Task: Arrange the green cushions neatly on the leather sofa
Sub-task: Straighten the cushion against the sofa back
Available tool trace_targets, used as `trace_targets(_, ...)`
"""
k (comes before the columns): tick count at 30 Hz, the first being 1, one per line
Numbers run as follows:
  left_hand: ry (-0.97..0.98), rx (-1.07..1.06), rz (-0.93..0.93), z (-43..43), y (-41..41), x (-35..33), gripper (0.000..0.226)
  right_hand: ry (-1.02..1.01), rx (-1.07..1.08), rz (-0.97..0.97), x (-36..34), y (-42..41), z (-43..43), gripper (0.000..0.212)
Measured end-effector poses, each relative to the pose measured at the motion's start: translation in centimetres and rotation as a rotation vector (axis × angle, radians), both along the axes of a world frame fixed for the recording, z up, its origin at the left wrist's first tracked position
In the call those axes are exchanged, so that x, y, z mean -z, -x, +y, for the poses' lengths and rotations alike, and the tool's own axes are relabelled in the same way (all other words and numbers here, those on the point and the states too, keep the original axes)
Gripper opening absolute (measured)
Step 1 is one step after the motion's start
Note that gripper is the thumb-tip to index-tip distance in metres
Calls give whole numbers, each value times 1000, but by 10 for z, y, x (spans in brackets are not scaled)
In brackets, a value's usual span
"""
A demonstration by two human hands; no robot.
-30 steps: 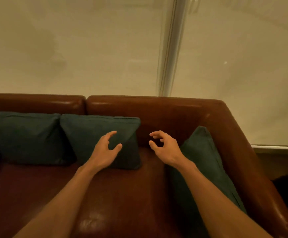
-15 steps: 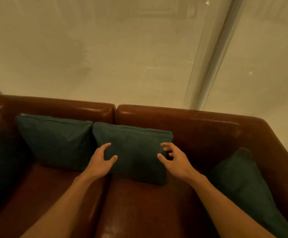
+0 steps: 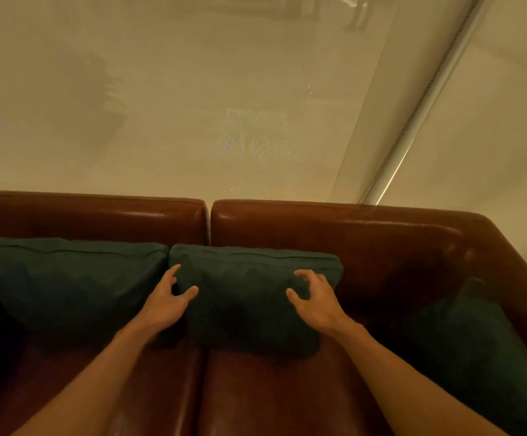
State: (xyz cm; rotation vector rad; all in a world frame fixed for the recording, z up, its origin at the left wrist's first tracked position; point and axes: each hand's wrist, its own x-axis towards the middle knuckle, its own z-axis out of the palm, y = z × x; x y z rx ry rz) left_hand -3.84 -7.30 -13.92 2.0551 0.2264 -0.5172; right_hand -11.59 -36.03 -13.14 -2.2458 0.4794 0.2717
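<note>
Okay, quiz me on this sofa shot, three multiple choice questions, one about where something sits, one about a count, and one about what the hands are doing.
1. Where does the right cushion sit?
A. Flat on the seat in the middle
B. In the sofa's right corner, leaning on the armrest
C. On top of the backrest

2. How many green cushions are in view?
A. Two
B. Three
C. Five

3. What state are the hands in?
A. Both open, at the sides of the middle cushion
B. Both closed into fists on the seat
C. One is lifting a cushion overhead

Answers:
1. B: it leans in the corner of the sofa, apart from the other two.
2. B: the left cushion, the middle cushion and the right one.
3. A: the left hand and right hand flank it with fingers spread.
</note>
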Motion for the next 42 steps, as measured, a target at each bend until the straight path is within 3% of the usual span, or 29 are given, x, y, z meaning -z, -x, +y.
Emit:
trace_targets(9, 160, -151, 213, -16, -46, 39, 79, 11, 445, 33, 35, -26, -28, 70)
trace_targets(14, -27, -293, 121, -23, -65, 55, 87, -207, 779, 63, 59, -41, -48, 98)
trace_targets(16, -137, -348, 118, -23, -71, 65, 108, -371, 772, 70, 72, -42, -55, 99)
trace_targets(19, -145, -440, 188, -29, -72, 77, 139, -527, 715, 63, 85, -42, -57, 76)
trace_targets(25, 80, -540, 334, -30, -76, 97, 153, -639, 719, 80, 106, -43, -55, 70)
trace_targets(29, 231, -404, 409, -24, -76, 106, 131, -657, 677, 50, 117, -46, -53, 90)
trace_targets(31, 259, -366, 418, -21, -78, 113, 132, -676, 675, 12, 124, -46, -54, 89)
trace_targets(36, 314, -414, 384, -17, -75, 124, 118, -710, 649, 20, 129, -46, -54, 106)
trace_targets(40, 412, -385, 391, -24, -68, 119, 94, -711, 666, 103, 126, -44, -62, 86)
trace_targets(42, 444, -360, 401, -29, -66, 116, 92, -725, 674, 120, 123, -43, -66, 76)
